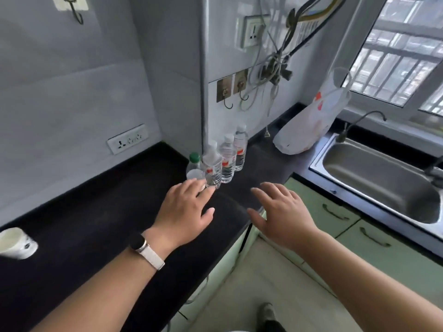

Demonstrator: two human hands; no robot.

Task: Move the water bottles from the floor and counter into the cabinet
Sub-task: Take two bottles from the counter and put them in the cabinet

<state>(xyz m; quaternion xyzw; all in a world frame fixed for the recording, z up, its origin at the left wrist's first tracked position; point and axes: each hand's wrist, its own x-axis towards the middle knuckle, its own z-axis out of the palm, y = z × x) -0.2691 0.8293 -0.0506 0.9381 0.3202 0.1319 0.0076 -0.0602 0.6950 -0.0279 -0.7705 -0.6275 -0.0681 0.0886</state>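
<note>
Three clear water bottles with red labels and white caps stand in a row on the black counter [96, 212] by the wall corner: the nearest [213, 167], the middle one [227, 161], the farthest [240, 147]. To their left stand a green-capped bottle [193, 161] and a white-capped bottle [194, 174], partly hidden by my fingers. My left hand [184, 212] hovers open, its fingertips at the base of the nearest bottles. My right hand [280, 212] is open over the counter's corner, holding nothing. Pale green cabinet doors [330, 212] run under the counter.
A white plastic bag [309, 123] lies on the counter before the steel sink [378, 178] with its tap. A white cup [16, 243] sits at the counter's left edge. Cables and hooks hang on the wall above the bottles. Tiled floor [251, 283] lies below.
</note>
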